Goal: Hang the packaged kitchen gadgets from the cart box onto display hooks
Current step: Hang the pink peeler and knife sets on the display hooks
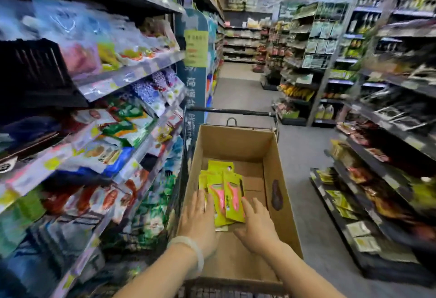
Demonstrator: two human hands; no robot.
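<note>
A: Head view. What do the two hands do in the box?

B: Both hands are inside the cardboard box [276, 163], which stands in the cart [230, 112]. The left hand [199, 221] lies flat, its fingers straight and together, and it presses against the left edge of the yellow-green packets [225, 194]. It does not curl around anything, so its grip is released.

A: And the right hand?

B: The right hand [258, 224] is also spread, fingers nearly straight. Its fingers touch the right edge of the packets and its thumb points toward their lower end. I see no pinch and no closed fist, so it is released as well. The packets are between the two hands.

A: Where are the packets exactly?

B: They rest on the bottom of the box, near its left wall, in a small overlapping pile. The two on top show a pink shape on the front. More packets are under them and behind them, toward the far end of the box. How many, I cannot tell.

A: Is there something else in the box?

B: Only bare cardboard at the right and near side. The right wall has a dark oval handle hole [276, 194].

A: And on the left arm?

B: A pale bracelet [191, 249] is around the wrist. Shelves [132, 74] with blurred bags of goods are just beside the cart, on the left.
</note>
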